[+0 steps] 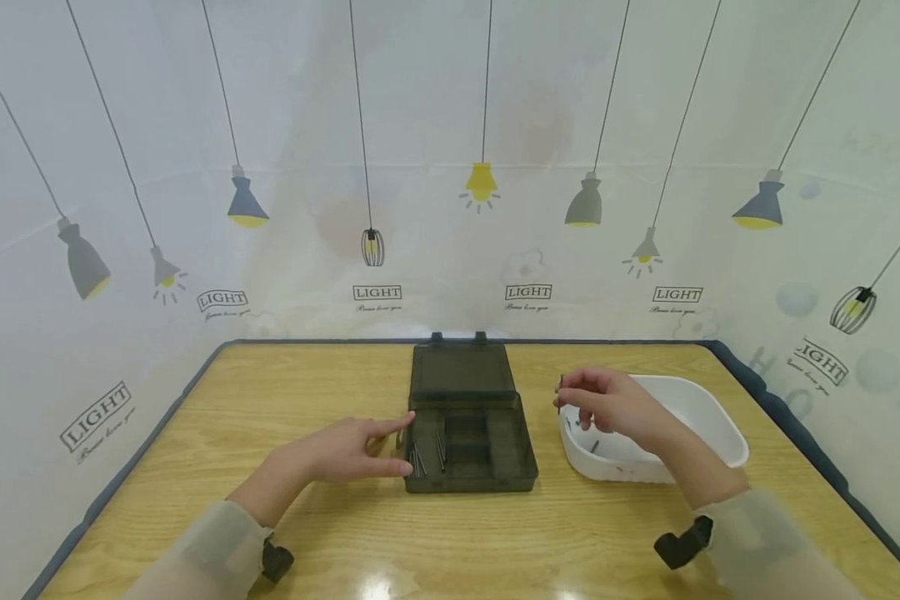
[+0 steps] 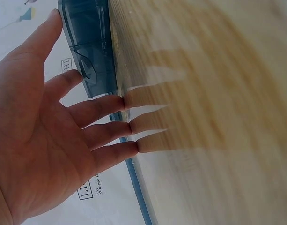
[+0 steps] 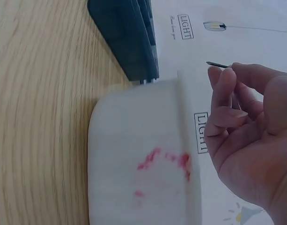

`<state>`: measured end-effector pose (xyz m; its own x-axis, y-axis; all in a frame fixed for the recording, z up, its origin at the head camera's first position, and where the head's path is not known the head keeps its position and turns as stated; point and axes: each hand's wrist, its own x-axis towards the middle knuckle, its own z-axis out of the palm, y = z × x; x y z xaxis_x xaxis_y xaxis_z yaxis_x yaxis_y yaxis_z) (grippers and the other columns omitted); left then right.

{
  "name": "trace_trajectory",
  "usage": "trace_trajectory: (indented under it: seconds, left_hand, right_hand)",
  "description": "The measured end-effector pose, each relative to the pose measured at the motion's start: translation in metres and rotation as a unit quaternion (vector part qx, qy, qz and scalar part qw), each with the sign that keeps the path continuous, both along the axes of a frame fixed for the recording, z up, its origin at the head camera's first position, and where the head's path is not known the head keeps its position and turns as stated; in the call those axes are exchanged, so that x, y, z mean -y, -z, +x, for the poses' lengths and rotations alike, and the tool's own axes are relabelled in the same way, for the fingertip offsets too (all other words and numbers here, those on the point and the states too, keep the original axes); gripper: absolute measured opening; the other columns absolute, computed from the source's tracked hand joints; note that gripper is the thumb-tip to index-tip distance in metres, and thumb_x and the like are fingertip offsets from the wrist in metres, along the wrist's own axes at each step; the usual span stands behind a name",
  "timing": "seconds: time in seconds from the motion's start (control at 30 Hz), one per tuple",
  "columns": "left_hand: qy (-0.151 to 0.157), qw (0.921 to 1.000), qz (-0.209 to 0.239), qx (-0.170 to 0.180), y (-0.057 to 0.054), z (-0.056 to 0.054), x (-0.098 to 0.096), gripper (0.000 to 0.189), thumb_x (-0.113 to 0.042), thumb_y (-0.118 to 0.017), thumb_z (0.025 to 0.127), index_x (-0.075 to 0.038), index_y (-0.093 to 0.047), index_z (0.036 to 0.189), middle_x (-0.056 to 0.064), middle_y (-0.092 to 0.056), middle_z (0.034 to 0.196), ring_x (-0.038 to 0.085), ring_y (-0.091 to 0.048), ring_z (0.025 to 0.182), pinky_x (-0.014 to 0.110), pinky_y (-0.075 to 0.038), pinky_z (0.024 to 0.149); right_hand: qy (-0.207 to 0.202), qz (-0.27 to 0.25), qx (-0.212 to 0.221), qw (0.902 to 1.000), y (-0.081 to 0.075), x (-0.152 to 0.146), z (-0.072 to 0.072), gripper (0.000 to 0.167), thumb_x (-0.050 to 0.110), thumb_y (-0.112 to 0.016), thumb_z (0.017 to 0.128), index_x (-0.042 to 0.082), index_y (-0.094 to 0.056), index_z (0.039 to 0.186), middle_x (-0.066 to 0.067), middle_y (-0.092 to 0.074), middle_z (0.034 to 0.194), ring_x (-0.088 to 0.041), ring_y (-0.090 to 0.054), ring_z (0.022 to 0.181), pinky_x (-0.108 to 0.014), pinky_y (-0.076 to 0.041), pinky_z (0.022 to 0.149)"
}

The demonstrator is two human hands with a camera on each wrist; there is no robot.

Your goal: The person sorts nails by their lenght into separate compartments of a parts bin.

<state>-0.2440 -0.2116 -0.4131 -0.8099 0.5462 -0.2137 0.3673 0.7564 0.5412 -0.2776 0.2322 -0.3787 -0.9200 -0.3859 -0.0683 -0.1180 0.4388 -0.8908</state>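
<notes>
A dark see-through organizer box stands on the table with its lid folded back. Several nails lie in its left compartments. My left hand touches the box's left side, index finger and thumb spread along the wall; in the left wrist view the fingers are extended. My right hand pinches a thin, pointed nail between thumb and fingertips, over the left rim of a white basin. A few small dark pieces lie inside that basin, partly hidden by the hand.
The wooden table has a dark edge strip along its sides and back. Around it hangs a pale curtain printed with lamps. Red marks show on the basin's outer wall.
</notes>
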Motion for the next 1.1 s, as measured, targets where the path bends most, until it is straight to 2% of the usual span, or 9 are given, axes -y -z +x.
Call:
trace_trajectory:
  seconds: [0.17, 0.37, 0.4, 0.57, 0.67, 0.9, 0.97, 1.03, 1.1]
  left_hand:
    - [-0.007, 1.0000, 0.001, 0.005, 0.000, 0.000, 0.000, 0.091, -0.072, -0.067, 0.100, -0.033, -0.032, 0.175, 0.014, -0.060, 0.162, 0.013, -0.049, 0.065, 0.046, -0.048, 0.093]
    - [-0.009, 0.9999, 0.001, 0.008, -0.001, 0.000, -0.001, 0.089, -0.067, -0.069, 0.102, -0.033, -0.031, 0.175, 0.009, -0.074, 0.129, 0.014, -0.046, 0.062, 0.044, -0.047, 0.090]
    - [-0.009, 0.9999, 0.001, 0.007, -0.001, 0.000, -0.001, 0.089, -0.067, -0.069, 0.102, -0.033, -0.031, 0.175, 0.010, -0.074, 0.130, 0.013, -0.053, 0.067, 0.045, -0.049, 0.092]
    - [-0.011, 0.9999, 0.007, 0.007, 0.000, 0.000, 0.000, 0.089, -0.067, -0.070, 0.101, -0.032, -0.033, 0.175, 0.016, -0.060, 0.162, 0.015, -0.058, 0.073, 0.048, -0.051, 0.097]
    - [-0.013, 0.9998, 0.006, 0.010, 0.000, -0.001, -0.001, 0.090, -0.068, -0.069, 0.101, -0.033, -0.032, 0.175, 0.016, -0.068, 0.149, 0.014, -0.050, 0.064, 0.047, -0.049, 0.093]
    - [-0.015, 0.9998, 0.005, 0.009, 0.001, -0.002, -0.001, 0.090, -0.069, -0.069, 0.100, -0.034, -0.033, 0.175, 0.012, -0.068, 0.151, 0.013, -0.054, 0.065, 0.046, -0.051, 0.095]
    - [-0.015, 0.9998, 0.006, 0.012, 0.002, -0.002, -0.001, 0.090, -0.069, -0.069, 0.100, -0.033, -0.033, 0.175, 0.010, -0.074, 0.134, 0.013, -0.053, 0.063, 0.045, -0.050, 0.091]
    - [-0.016, 0.9998, 0.007, 0.012, 0.002, -0.002, -0.001, 0.090, -0.069, -0.069, 0.100, -0.034, -0.033, 0.174, 0.008, -0.074, 0.131, 0.014, -0.054, 0.064, 0.045, -0.050, 0.090]
    - [-0.016, 0.9998, 0.007, 0.012, 0.002, -0.002, -0.001, 0.090, -0.070, -0.069, 0.100, -0.034, -0.033, 0.174, 0.010, -0.072, 0.139, 0.013, -0.057, 0.067, 0.046, -0.051, 0.092]
  right_hand:
    - [-0.011, -0.015, -0.001, 0.9998, 0.000, 0.014, -0.001, 0.032, 0.033, -0.068, 0.112, 0.005, -0.067, 0.127, -0.007, -0.078, 0.116, -0.016, -0.062, 0.072, -0.025, -0.041, 0.056]
    - [-0.030, -0.042, 0.017, 0.9985, 0.006, 0.033, -0.002, 0.031, 0.025, -0.068, 0.111, 0.002, -0.063, 0.132, -0.014, -0.079, 0.116, -0.014, -0.063, 0.068, -0.024, -0.038, 0.051]
    - [-0.032, -0.043, 0.019, 0.9984, 0.008, 0.037, -0.002, 0.031, 0.023, -0.068, 0.111, 0.002, -0.063, 0.132, -0.015, -0.079, 0.116, -0.014, -0.063, 0.068, -0.024, -0.037, 0.050]
    - [-0.040, -0.045, 0.024, 0.9979, 0.010, 0.056, -0.001, 0.028, 0.024, -0.068, 0.111, 0.002, -0.064, 0.129, -0.019, -0.079, 0.119, -0.014, -0.063, 0.067, -0.023, -0.037, 0.049]
    - [-0.048, -0.045, 0.025, 0.9975, 0.009, 0.069, 0.001, 0.030, 0.025, -0.067, 0.111, 0.002, -0.064, 0.130, -0.021, -0.079, 0.121, -0.013, -0.065, 0.066, -0.023, -0.037, 0.050]
    - [-0.057, -0.048, 0.042, 0.9963, 0.017, 0.094, 0.003, 0.027, 0.023, -0.067, 0.111, 0.002, -0.065, 0.128, -0.016, -0.082, 0.118, -0.013, -0.066, 0.065, -0.022, -0.039, 0.050]
    - [-0.061, -0.046, 0.039, 0.9963, 0.020, 0.101, 0.002, 0.028, 0.022, -0.067, 0.111, 0.000, -0.065, 0.128, -0.015, -0.082, 0.116, -0.012, -0.066, 0.064, -0.023, -0.039, 0.050]
    - [-0.067, -0.043, 0.034, 0.9963, 0.022, 0.107, 0.002, 0.030, 0.022, -0.067, 0.111, -0.002, -0.065, 0.129, -0.014, -0.083, 0.114, -0.012, -0.066, 0.063, -0.024, -0.039, 0.050]
    - [-0.070, -0.036, 0.029, 0.9965, 0.024, 0.113, 0.002, 0.031, 0.022, -0.067, 0.111, -0.002, -0.066, 0.129, -0.011, -0.083, 0.112, -0.011, -0.066, 0.063, -0.024, -0.038, 0.049]
